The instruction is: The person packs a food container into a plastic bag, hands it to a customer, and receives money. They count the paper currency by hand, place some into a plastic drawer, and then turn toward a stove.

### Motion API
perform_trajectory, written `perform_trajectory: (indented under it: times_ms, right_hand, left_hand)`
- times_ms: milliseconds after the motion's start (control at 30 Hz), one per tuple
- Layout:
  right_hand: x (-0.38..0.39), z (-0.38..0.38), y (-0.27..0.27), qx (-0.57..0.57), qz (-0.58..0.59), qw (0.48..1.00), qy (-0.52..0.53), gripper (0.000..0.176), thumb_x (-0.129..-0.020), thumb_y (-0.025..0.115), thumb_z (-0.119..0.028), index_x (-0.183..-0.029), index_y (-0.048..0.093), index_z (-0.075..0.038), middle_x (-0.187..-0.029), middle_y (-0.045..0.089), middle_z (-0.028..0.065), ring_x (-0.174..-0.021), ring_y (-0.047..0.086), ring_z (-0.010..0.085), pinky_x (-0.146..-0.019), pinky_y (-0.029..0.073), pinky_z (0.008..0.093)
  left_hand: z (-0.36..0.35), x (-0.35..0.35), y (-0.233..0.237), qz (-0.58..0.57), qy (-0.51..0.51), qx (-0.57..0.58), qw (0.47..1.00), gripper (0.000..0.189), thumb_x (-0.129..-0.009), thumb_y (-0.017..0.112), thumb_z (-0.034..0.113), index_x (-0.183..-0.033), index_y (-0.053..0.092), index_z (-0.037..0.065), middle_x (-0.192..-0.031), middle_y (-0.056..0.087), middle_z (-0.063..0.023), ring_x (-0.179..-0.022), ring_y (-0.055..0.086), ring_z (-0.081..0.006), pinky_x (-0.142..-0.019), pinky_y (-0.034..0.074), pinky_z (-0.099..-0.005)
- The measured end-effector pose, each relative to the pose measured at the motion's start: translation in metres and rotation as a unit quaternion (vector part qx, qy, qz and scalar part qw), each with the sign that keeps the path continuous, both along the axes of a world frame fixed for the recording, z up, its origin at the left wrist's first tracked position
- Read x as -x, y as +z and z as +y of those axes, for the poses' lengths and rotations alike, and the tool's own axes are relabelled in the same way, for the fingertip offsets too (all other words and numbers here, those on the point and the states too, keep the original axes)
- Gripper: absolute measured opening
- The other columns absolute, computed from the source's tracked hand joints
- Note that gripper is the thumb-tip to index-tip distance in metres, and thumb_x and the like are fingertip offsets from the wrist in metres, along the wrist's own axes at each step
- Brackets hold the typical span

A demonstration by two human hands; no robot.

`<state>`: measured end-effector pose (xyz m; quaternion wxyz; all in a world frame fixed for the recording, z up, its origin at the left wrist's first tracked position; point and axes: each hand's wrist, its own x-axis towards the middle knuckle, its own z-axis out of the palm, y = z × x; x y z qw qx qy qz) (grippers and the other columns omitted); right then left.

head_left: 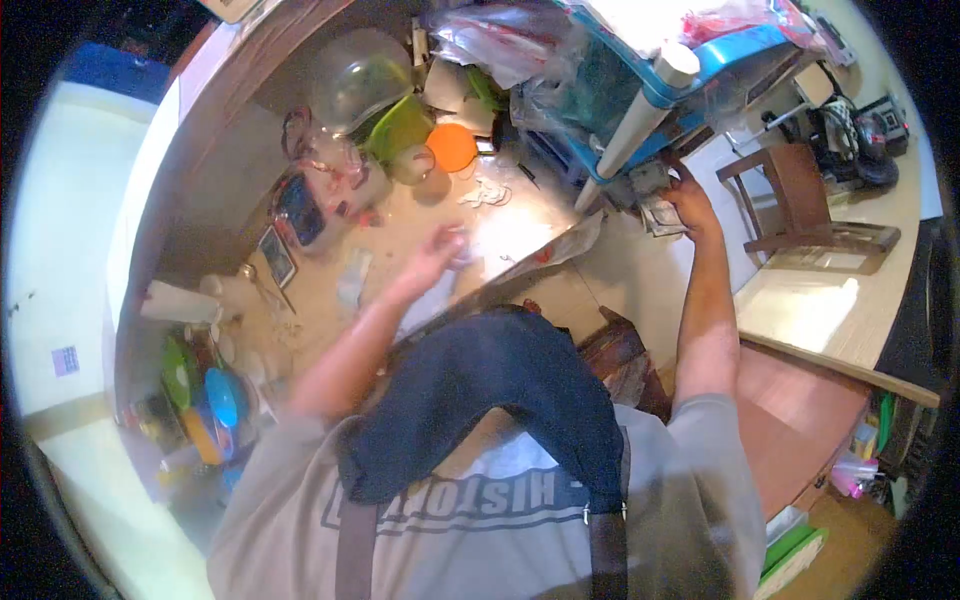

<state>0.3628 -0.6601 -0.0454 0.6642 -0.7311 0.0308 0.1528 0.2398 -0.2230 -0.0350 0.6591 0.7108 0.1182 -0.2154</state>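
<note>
Over the wooden desk, my left hand point(438, 262) is somewhat blurred, its fingers curled together. A small pale, shiny bit shows at its fingertips, too small to name. White sheets or wrapping lie on the desk below that wrist. Out to the right, beside the blue shelf rack point(715, 62), my right hand point(692, 203) is closed on a flat, grey-white printed bundle point(662, 216). Its thumb and fingers press on the bundle's edge. A pile of thin white scraps point(486, 192) lies on the desk beyond my left hand.
An orange round lid point(451, 148), green containers point(398, 128) and a clear bowl point(360, 80) crowd the desk's back. A phone-like device point(277, 257) leans at the left, near cups and a blue bowl point(222, 396). A wooden stool point(790, 190) stands at the right.
</note>
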Motion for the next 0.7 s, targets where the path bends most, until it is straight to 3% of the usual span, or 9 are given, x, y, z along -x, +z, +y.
perform_trajectory:
  times_ms: [67,200,267,367,433,467,500,667,700]
  right_hand:
    - [-0.001,0.005,0.016,-0.100,0.029,0.994,-0.024,0.074,-0.070,0.052,0.007,-0.138,0.024,-0.004,-0.114,0.057,0.0163,-0.097,0.058,0.0236,-0.079,0.048,0.0289]
    - [-0.012,-0.009,0.002,-0.042,-0.014,0.999,0.018,0.072,-0.072,0.056,0.004,-0.137,0.025,-0.002,-0.114,0.056,0.0159,-0.097,0.057,0.0220,-0.078,0.048,0.0289]
    - [0.004,-0.004,0.020,-0.053,-0.007,0.999,0.002,0.072,-0.072,0.057,0.002,-0.137,0.025,-0.002,-0.115,0.055,0.0155,-0.098,0.057,0.0217,-0.081,0.047,0.0287]
    - [0.038,-0.002,0.023,-0.126,0.002,0.992,-0.018,0.073,-0.073,0.059,-0.002,-0.137,0.024,-0.001,-0.116,0.054,0.0148,-0.102,0.055,0.0212,-0.087,0.044,0.0290]
    - [0.059,0.001,0.011,-0.154,-0.024,0.988,-0.020,0.076,-0.074,0.062,-0.006,-0.138,0.022,-0.002,-0.122,0.050,0.0140,-0.109,0.050,0.0217,-0.095,0.038,0.0316]
    - [0.072,0.006,0.007,-0.154,-0.024,0.988,-0.019,0.076,-0.074,0.062,-0.006,-0.138,0.022,-0.002,-0.122,0.050,0.0140,-0.109,0.050,0.0217,-0.095,0.038,0.0316]
    - [0.085,0.015,0.005,-0.210,-0.009,0.978,-0.018,0.075,-0.074,0.062,-0.006,-0.138,0.023,-0.003,-0.123,0.049,0.0137,-0.111,0.049,0.0220,-0.096,0.037,0.0322]
    - [0.133,0.085,0.027,-0.367,0.028,0.930,-0.017,0.071,-0.074,0.064,-0.005,-0.135,0.028,-0.005,-0.122,0.049,0.0124,-0.112,0.048,0.0234,-0.098,0.036,0.0338]
    - [0.138,0.095,0.027,-0.394,0.054,0.917,-0.024,0.069,-0.074,0.063,-0.003,-0.134,0.030,-0.006,-0.121,0.050,0.0120,-0.113,0.048,0.0237,-0.098,0.036,0.0342]
  left_hand:
    - [0.038,0.013,-0.007,-0.065,0.065,-0.048,0.995,0.043,-0.088,0.057,0.020,-0.126,0.042,0.005,-0.104,0.058,-0.0097,-0.083,0.059,-0.0176,-0.073,0.050,-0.0285]
    - [0.083,0.040,-0.022,-0.066,0.169,-0.120,0.976,0.040,-0.088,0.057,0.020,-0.123,0.045,0.005,-0.103,0.059,-0.0085,-0.082,0.059,-0.0163,-0.073,0.049,-0.0270]
    - [0.070,0.044,-0.008,-0.033,0.147,-0.092,0.984,0.036,-0.087,0.057,0.020,-0.118,0.049,0.003,-0.100,0.061,-0.0080,-0.082,0.059,-0.0152,-0.074,0.049,-0.0276]
    - [0.021,0.029,-0.004,-0.019,-0.025,-0.042,0.999,0.036,-0.088,0.057,0.022,-0.118,0.051,0.002,-0.106,0.061,-0.0097,-0.093,0.059,-0.0179,-0.084,0.048,-0.0320]
    - [-0.026,0.009,0.026,-0.045,-0.201,0.009,0.979,0.039,-0.088,0.057,0.022,-0.119,0.049,-0.001,-0.109,0.060,-0.0099,-0.102,0.056,-0.0172,-0.089,0.045,-0.0314]
    - [-0.044,0.001,0.015,0.030,-0.220,0.034,0.974,0.040,-0.088,0.057,0.021,-0.120,0.049,-0.001,-0.110,0.059,-0.0100,-0.102,0.055,-0.0168,-0.089,0.044,-0.0317]
    - [-0.068,-0.007,0.037,-0.003,-0.283,0.085,0.955,0.044,-0.088,0.058,0.019,-0.125,0.044,0.000,-0.111,0.059,-0.0106,-0.102,0.055,-0.0168,-0.090,0.044,-0.0324]
    - [-0.123,-0.017,0.039,0.053,-0.250,0.236,0.938,0.041,-0.091,0.049,0.015,-0.128,0.037,0.001,-0.108,0.059,-0.0091,-0.095,0.059,-0.0154,-0.083,0.049,-0.0290]
    - [-0.126,-0.011,0.046,0.038,-0.227,0.234,0.945,0.030,-0.092,0.045,0.012,-0.121,0.045,0.002,-0.104,0.061,-0.0076,-0.088,0.061,-0.0144,-0.076,0.051,-0.0271]
